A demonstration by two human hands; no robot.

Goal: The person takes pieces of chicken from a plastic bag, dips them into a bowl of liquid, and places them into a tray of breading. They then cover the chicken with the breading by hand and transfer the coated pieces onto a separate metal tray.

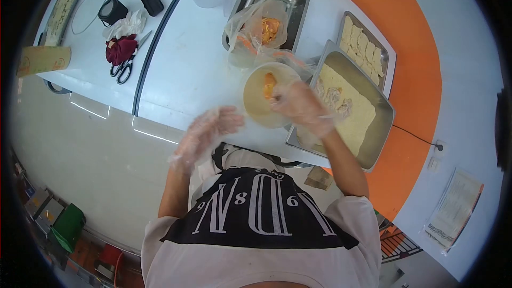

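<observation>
dipping orange piece [270,85] in bowl [256,108]; right hand [301,108] | crumb tray [373,122] beside

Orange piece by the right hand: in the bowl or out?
In. The orange piece sits inside the bowl, in pale batter, with the gloved right hand touching it.

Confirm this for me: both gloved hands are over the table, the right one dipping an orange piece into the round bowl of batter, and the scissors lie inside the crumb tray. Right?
Not quite. In the head view the scissors lie on the table, far left of the crumb tray. The right hand dips the orange piece in the bowl; the left hand hovers.
</observation>
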